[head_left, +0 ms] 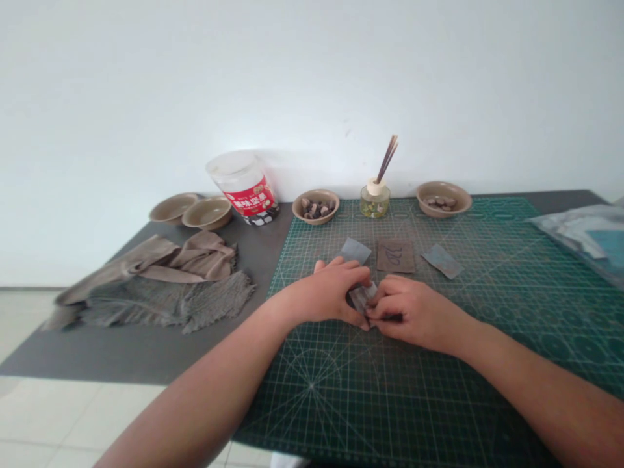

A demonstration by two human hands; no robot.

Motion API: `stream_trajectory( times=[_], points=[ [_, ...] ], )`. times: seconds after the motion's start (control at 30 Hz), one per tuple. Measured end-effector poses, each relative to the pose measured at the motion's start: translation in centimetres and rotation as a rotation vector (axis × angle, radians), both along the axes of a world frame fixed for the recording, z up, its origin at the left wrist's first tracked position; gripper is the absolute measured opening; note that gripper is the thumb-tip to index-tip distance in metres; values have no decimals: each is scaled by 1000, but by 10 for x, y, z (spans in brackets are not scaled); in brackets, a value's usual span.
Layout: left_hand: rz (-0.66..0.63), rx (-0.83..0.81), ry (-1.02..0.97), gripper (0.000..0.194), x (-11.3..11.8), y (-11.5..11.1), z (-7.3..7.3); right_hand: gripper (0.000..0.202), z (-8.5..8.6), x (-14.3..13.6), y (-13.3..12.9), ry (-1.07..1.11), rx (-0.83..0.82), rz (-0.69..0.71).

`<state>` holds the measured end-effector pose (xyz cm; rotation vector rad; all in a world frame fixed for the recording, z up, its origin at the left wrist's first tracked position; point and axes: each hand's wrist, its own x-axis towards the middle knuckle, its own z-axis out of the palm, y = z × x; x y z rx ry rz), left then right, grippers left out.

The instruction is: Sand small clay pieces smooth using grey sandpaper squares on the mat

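Observation:
My left hand point(336, 289) rests over the green cutting mat, its thumb and fingers curved around a small light-grey, striped flat piece point(359, 298). The fingertips of my right hand point(412, 312) are pinched at the right edge of this piece, close to my left thumb. Fingers cover much of it, and its kind does not show. Just beyond lie a grey square point(355, 251), partly behind my left hand, a brown square with handwritten marks like a sandpaper piece point(395, 256), and another grey square point(442, 261) set at an angle.
The cutting mat point(341, 403) covers the table's right part. Along the wall stand two bowls point(207, 213), a red-labelled plastic jar point(248, 190), a bowl of nuts or stones point(316, 208), a reed diffuser point(375, 200) and another bowl point(443, 198). Cloths point(166, 286) lie left, a plastic bag point(585, 234) right.

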<state>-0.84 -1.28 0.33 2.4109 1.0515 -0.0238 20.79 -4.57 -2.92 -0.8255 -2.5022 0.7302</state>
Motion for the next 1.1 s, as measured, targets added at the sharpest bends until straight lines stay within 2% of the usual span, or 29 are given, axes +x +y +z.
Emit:
stream_trajectory(
  times=[0.13, 0.27, 0.4, 0.53, 0.67, 0.8, 0.97, 1.1],
  points=[
    [1, 7, -9, 51, -1, 0, -2, 9, 0, 4, 3, -17, 57, 24],
    [3, 7, -22, 52, -1, 1, -3, 7, -1, 6, 4, -35, 123, -123],
    [3, -2, -2, 53, 0, 1, -2, 8, -1, 3, 1, -10, 112, -63],
    [4, -2, -1, 52, 0, 1, -1, 8, -1, 1, 1, -40, 139, -144],
    [5, 2, 0, 51, 0, 1, -1, 10, 0, 0, 1, -30, 124, -61],
    [8, 0, -7, 50, 0, 0, 0, 9, 0, 0, -1, -43, 139, -145],
    [3, 0, -3, 51, 1, -1, 1, 10, -2, -1, -3, 0, 92, -57],
    [11, 3, 4, 50, 1, -1, 0, 10, -6, 1, -2, -10, 118, -101]
  ],
)
